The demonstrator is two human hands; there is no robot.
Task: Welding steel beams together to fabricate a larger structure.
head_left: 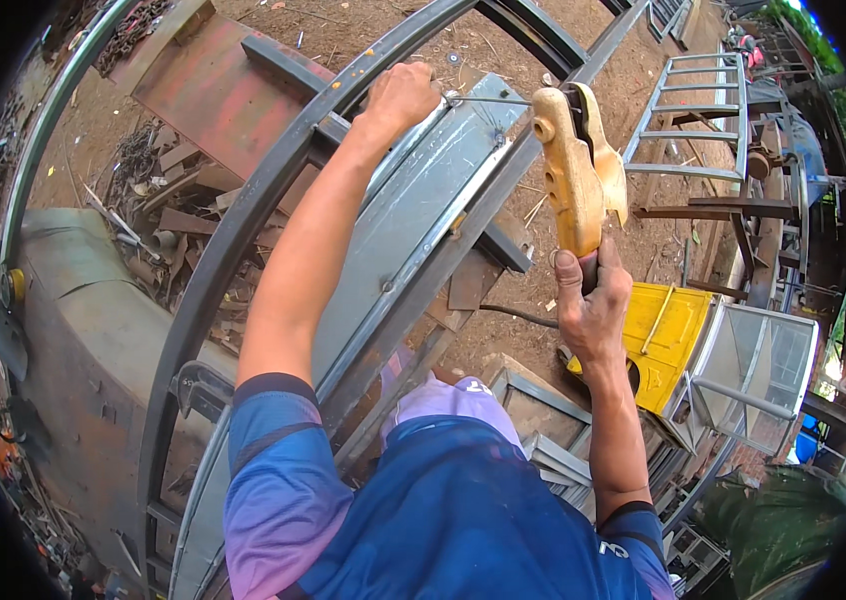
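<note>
My right hand (591, 310) grips the lower handle of a yellow electrode holder (575, 165), held upright above the work. A thin welding rod (491, 99) runs left from the holder's jaws. My left hand (401, 95) is stretched forward, its fingers closed on the rod's far end, and rests on the dark curved steel frame (233, 235). The rod tip sits at the upper edge of a grey metal sheet (423, 225) fixed inside that frame. A black cable (518, 316) trails below the right hand.
A yellow box (671, 340) and a metal-and-glass cabinet (758, 365) stand at the lower right. A ladder-like steel frame (695, 120) lies on the dirt at the upper right. Scrap metal (158, 200), a rusty plate (208, 85) and a grey tank (83, 340) lie on the left.
</note>
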